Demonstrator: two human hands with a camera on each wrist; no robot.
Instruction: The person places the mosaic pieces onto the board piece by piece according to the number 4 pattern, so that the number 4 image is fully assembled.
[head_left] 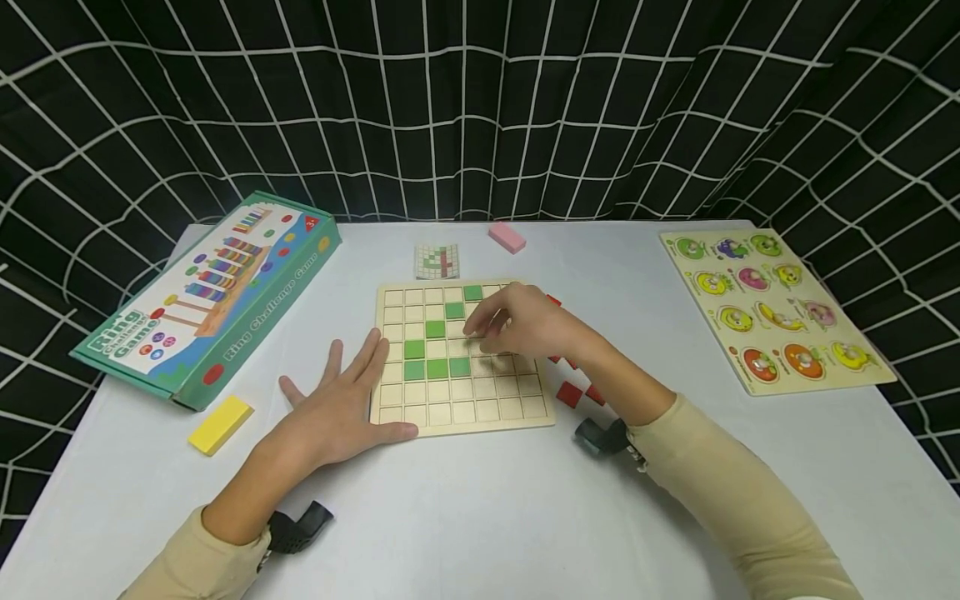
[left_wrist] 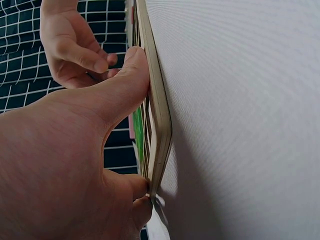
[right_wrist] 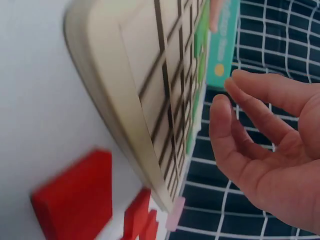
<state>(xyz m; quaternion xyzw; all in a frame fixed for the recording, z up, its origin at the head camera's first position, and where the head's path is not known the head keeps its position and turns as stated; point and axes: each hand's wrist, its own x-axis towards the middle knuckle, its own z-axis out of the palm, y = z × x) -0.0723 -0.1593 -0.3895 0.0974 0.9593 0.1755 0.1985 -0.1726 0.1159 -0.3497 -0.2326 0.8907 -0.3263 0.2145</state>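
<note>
A square wooden grid board [head_left: 465,412] lies on the white table, with several green tiles [head_left: 436,368] set in a diagonal and a short row. My left hand [head_left: 337,408] rests spread at its left side, fingers along the left edge and thumb on the front edge [left_wrist: 131,67]. Over the board's right half hovers my right hand [head_left: 525,321], its fingers bent. In the right wrist view the thumb [right_wrist: 222,117] and forefinger stand apart, nothing between them. Red tiles [head_left: 569,394] lie loose beside the board's right edge, some hidden under the right wrist.
Behind the board are a small card [head_left: 437,262] with a coloured grid pattern and a pink block [head_left: 507,237]. A green-edged game box [head_left: 273,304] lies at the left, a yellow block [head_left: 221,425] in front of it. A fruit puzzle board [head_left: 780,312] lies at the right.
</note>
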